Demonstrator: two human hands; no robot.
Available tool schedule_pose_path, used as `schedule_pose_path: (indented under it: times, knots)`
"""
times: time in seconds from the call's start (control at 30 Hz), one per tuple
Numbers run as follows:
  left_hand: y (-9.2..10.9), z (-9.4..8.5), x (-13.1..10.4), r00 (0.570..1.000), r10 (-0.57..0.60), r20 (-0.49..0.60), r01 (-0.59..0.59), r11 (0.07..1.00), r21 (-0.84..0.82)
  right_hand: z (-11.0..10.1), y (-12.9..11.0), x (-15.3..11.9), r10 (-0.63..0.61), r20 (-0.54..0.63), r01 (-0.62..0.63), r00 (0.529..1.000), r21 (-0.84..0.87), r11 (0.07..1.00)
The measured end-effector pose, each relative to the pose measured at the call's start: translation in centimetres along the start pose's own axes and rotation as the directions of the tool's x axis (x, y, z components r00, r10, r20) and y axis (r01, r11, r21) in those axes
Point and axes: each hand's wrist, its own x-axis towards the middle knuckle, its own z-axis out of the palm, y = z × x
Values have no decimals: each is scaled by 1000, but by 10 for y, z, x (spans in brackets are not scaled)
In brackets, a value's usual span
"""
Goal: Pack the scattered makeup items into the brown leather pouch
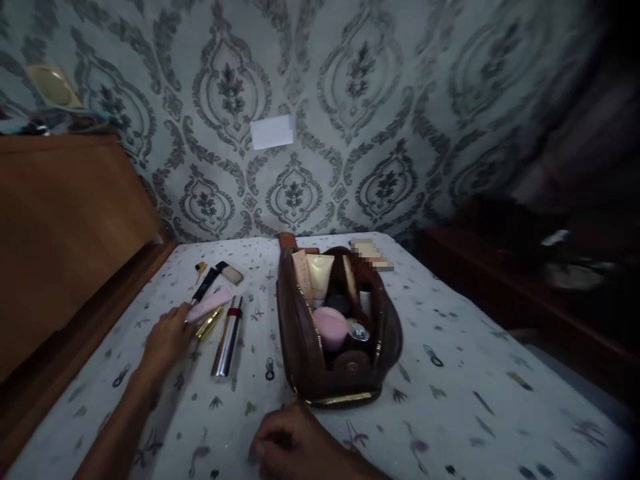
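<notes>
My left hand [167,339] reaches over the cloth at the left, its fingers closed at the near end of a pink tube [213,303]. Just beyond those fingertips lies a slim black tube [206,283]. A gold tube [209,324] and a larger silver cylinder with a red band [227,343] lie to the right of that hand. My right hand [293,437] rests curled in front of a brown makeup bag [295,340], with nothing visible in it. The bag stands unzipped, holding a cream tube [320,273], a round pink container [331,327] and other cosmetics.
A small gold item [201,268] and a small bottle with a black cap [231,272] lie farther back. Behind the bag is a blurred-out flat item [371,255]. Wooden furniture [75,233] borders the left; a patterned wall [295,193] closes the back.
</notes>
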Motion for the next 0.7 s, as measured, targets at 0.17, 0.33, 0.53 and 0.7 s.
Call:
schedule_pose_path:
  times: [0.17,0.33,0.53,0.7]
  knots:
    - [-6,5,2,1000,20,4,-20,1000,-9,-4,3,2,-81,-8,80,997,-106,991]
    - [-15,3,2,1000,-11,-13,9,989,-145,-7,7,1,-160,36,164,986,-177,970]
    - [-35,1,-10,991,-106,-77,62,896,-439,-11,10,-1,-179,68,187,982,-140,972]
    - [-53,6,-33,986,-145,-86,60,781,-621,-11,35,17,-211,141,232,967,-154,960]
